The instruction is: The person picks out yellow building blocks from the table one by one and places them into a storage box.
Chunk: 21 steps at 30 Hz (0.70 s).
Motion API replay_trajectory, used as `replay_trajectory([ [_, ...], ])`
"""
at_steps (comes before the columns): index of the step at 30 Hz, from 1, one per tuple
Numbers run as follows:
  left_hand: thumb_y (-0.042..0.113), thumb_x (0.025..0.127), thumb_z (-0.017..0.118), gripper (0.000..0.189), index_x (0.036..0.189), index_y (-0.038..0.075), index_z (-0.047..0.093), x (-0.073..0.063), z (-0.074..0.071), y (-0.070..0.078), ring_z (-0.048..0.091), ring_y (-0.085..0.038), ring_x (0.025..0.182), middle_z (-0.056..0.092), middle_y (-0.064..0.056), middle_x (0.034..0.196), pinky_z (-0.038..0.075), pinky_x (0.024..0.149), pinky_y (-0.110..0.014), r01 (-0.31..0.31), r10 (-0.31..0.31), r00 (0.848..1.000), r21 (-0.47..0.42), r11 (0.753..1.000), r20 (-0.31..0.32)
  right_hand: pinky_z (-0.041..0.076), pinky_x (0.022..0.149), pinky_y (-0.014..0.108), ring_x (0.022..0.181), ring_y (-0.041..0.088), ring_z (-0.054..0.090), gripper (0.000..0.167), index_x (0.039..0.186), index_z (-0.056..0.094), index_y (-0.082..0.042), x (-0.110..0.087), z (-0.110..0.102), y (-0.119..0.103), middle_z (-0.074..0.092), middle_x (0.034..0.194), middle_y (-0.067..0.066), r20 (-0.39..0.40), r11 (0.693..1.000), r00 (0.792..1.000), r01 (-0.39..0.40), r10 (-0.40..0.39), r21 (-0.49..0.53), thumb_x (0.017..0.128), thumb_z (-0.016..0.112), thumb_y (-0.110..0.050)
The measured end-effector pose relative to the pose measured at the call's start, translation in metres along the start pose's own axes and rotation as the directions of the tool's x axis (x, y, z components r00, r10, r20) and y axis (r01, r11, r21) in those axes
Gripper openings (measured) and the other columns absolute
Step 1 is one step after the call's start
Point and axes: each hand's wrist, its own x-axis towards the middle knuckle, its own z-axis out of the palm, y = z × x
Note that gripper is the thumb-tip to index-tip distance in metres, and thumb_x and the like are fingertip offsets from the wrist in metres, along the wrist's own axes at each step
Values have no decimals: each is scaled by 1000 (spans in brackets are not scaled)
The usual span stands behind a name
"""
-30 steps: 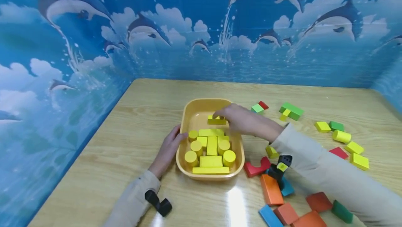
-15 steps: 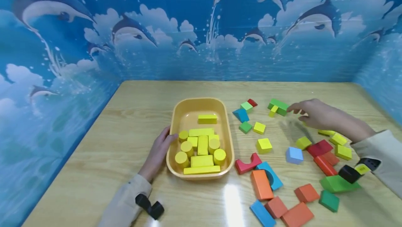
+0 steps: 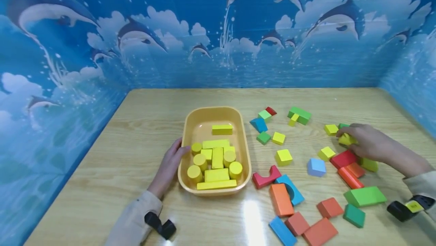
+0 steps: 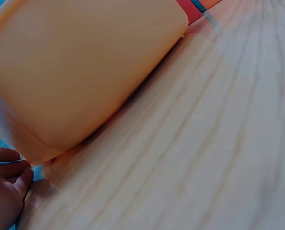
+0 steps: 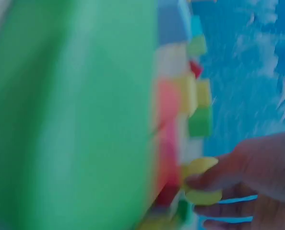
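Note:
My left hand (image 3: 167, 166) holds the left rim of a tan plastic tray (image 3: 201, 129), its thumb over the edge. In the left wrist view its fingers lie by the tray's outer wall (image 4: 85, 76). Inside the tray are several yellow blocks: upright cylinders, flat bars and, apart at the far end, one yellow bar (image 3: 222, 129). Over on the right side of the table, my right hand (image 3: 371, 144) pinches a yellow cylinder (image 3: 346, 139). The thumb lies across this cylinder (image 5: 202, 197) in the blurred right wrist view, fingers behind it.
Loose blocks spread right of the tray, among them a red arch (image 3: 267, 178), a light blue cube (image 3: 316, 167), yellow cubes (image 3: 284, 157), a green triangular block (image 3: 365, 196) and a red cylinder (image 3: 350, 178). A dolphin-print backdrop (image 3: 204, 30) stands behind the table.
My right hand let go of the yellow bar in the tray, swung right across the table and took hold of the yellow cylinder. The left hand stays at the tray; the head view shifted slightly.

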Motion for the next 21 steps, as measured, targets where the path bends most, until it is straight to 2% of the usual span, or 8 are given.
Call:
replay_trajectory([
  [3,30,97,47,55,146,8,38,0,0,-1,40,-33,134,40,-17,148,32,111,-47,-17,16,1000,-10,1000,-10,55,70,49,86,33,63,44,117,58,7,16,-15,-33,65,102,21,-64,997,998,10,-5,73,77,76,-2],
  [5,27,96,47,53,145,6,40,0,0,-3,44,-34,130,42,-19,146,36,109,-46,-29,29,999,-18,999,-20,56,73,47,90,33,64,48,121,53,6,29,-26,-64,65,105,19,-97,987,995,45,-30,154,81,75,-5],
  [8,25,96,48,52,144,5,42,-1,1,-4,48,-34,126,45,-20,143,39,106,-46,-41,40,999,-28,999,-32,58,70,35,87,23,65,41,118,54,-1,51,-39,-111,65,103,12,-145,952,981,164,-130,257,82,75,-6],
  [10,25,96,48,52,144,5,42,-1,1,-4,49,-34,125,46,-20,142,40,106,-46,-48,47,998,-28,998,-36,57,67,27,83,15,64,36,114,59,-4,65,-44,-139,66,101,6,-186,921,955,276,-231,274,82,75,-7],
  [13,25,96,48,51,143,5,42,-1,1,-4,49,-33,125,47,-19,141,40,105,-45,-60,59,998,-28,998,-37,55,65,25,79,11,62,32,113,65,-6,87,-44,-173,67,99,3,-194,880,914,399,-357,257,83,76,-10],
  [16,26,96,48,51,143,6,43,-1,1,-4,49,-32,126,46,-18,143,39,107,-45,-68,68,997,-24,997,-38,56,73,31,87,16,63,32,113,67,-3,108,-37,-197,68,102,6,-146,861,882,469,-448,195,83,75,-10],
  [18,26,97,48,51,143,6,43,-1,1,-4,48,-32,126,46,-18,143,38,107,-45,-73,73,997,-22,997,-36,55,78,35,91,20,64,30,112,69,-3,119,-31,-208,68,103,7,-92,865,873,487,-479,119,83,75,-10],
  [21,27,97,48,52,144,7,42,-1,1,-3,46,-32,129,45,-17,144,36,109,-45,-73,73,997,-18,997,-27,50,75,37,88,21,61,22,103,72,-6,130,-22,-218,67,90,3,-8,885,885,466,-466,-8,82,76,-11],
])
